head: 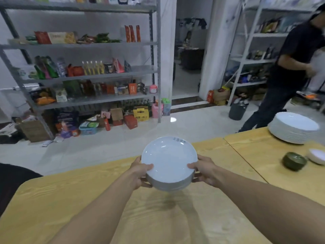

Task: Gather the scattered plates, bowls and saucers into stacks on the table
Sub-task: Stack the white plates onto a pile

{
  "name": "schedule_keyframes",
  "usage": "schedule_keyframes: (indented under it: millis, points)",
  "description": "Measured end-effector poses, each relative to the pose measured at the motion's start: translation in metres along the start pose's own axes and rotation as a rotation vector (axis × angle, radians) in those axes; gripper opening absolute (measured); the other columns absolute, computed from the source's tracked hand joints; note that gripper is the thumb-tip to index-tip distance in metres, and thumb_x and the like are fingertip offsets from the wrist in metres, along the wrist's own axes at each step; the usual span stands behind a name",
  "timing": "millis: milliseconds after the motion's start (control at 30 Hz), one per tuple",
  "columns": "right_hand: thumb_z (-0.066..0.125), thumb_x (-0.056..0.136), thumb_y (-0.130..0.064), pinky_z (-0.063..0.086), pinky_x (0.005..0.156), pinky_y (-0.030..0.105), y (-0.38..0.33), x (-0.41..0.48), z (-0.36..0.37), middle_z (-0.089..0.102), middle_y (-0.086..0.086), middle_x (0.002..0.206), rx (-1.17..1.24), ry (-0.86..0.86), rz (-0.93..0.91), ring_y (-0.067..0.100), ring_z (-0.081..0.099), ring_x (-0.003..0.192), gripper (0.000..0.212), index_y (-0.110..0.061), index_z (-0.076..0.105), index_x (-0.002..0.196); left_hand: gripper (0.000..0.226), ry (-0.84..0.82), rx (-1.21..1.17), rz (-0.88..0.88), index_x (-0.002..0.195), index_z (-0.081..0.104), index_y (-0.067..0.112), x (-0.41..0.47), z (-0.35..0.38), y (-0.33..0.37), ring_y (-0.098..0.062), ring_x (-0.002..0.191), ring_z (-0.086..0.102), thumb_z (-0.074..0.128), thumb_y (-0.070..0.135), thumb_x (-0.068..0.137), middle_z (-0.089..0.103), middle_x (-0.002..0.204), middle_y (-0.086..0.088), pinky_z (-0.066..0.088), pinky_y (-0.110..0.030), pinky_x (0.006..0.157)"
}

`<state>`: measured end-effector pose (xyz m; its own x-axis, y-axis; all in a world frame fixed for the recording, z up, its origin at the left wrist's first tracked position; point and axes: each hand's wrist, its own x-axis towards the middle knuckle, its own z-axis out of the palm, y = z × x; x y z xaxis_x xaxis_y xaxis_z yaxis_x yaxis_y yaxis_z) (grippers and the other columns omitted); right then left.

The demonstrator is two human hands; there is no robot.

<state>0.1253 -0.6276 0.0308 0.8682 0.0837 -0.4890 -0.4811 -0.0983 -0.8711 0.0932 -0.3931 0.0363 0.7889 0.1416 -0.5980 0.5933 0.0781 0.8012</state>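
1. While both hands carry a short stack of round white ceramic dishes (168, 166) above the pale yellow wood-grain table (158, 222), the step in hand looks like a transfer: this pile is gathered and needs a resting place.
2. It hangs well to the left of the tall stack of white plates (293, 128) and nearer the wearer; the shadow beneath suggests it is clear of the tabletop.
3. The next move probably calls for carrying it level towards the tall stack, or lowering it flat, so that no dish slides.
4. A dark green round bowl (294, 161) and a small white saucer (317, 155) sit loose just in front of the tall stack, not yet gathered.
5. The left hand (139, 173) grips the pile's left edge, thumb hooked over the top rim, fingers curled underneath; the right hand (204, 170) mirrors it on the right edge. Both forearms reach forward, converging on the pile.
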Motion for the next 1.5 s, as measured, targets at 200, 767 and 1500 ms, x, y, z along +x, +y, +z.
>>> schedule_keyframes:
  millis: [200,767,1500]
  points:
    - [0.056,0.089,0.003,0.055,0.076,0.050,-0.002,-0.009,-0.145,0.061,0.013,0.113,0.038,0.090,-0.011,0.046,0.057,0.106,0.042,-0.019,0.060,0.124,0.044,-0.077,0.065,0.023,0.128,0.044,0.031,0.005,0.148,0.020,-0.041,0.099,0.061,0.060,0.007,0.095,0.059,0.115,-0.015,0.053,-0.062,0.082]
    - [0.059,0.088,0.002,0.058,0.084,0.050,-0.025,0.092,-0.451,0.063,0.012,0.120,0.177,0.357,0.043,0.039,0.060,0.107,0.049,-0.018,0.055,0.133,0.048,-0.344,0.253,0.041,0.138,0.042,0.029,0.147,0.477,0.102,-0.038,0.094,0.063,0.058,0.012,0.095,0.058,0.120,-0.011,0.058,-0.057,0.075]
    - [0.057,0.091,0.006,0.059,0.062,0.040,-0.007,0.325,-0.653,0.060,0.006,0.127,0.180,0.150,0.184,0.032,0.059,0.106,0.060,-0.025,0.048,0.142,0.057,-0.086,0.118,-0.038,0.142,0.039,0.035,0.317,0.684,0.087,-0.034,0.090,0.065,0.060,0.011,0.094,0.063,0.116,-0.009,0.057,-0.042,0.057]
